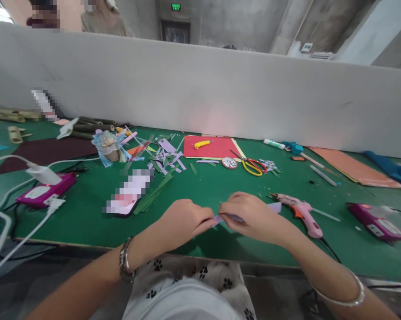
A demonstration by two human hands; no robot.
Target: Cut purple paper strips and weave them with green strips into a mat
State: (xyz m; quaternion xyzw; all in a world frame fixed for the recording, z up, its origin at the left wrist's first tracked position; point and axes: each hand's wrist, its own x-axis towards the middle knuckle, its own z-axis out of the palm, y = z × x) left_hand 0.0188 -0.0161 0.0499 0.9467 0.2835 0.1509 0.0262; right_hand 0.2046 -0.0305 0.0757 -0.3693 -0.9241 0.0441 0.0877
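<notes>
Between my two hands, close to the table's front edge, is a narrow purple paper strip (218, 219). My left hand (187, 218) pinches its left end between thumb and fingers. Gripping the same strip farther right, my right hand (249, 215) has its fingers curled over the paper, and a purple end sticks out past the hand. Part of the strip is hidden by my fingers. A stack of green paper strips (154, 193) lies left of my left hand. Right of my right hand rests a pink hot glue gun (300, 210).
Behind my hands lie red paper (207, 149) with a yellow utility knife (202, 144), scissors (252, 168) and scattered paper strips (165, 155). Purple power strips (47, 190) with cables sit at both sides. A white partition (200, 84) closes off the back.
</notes>
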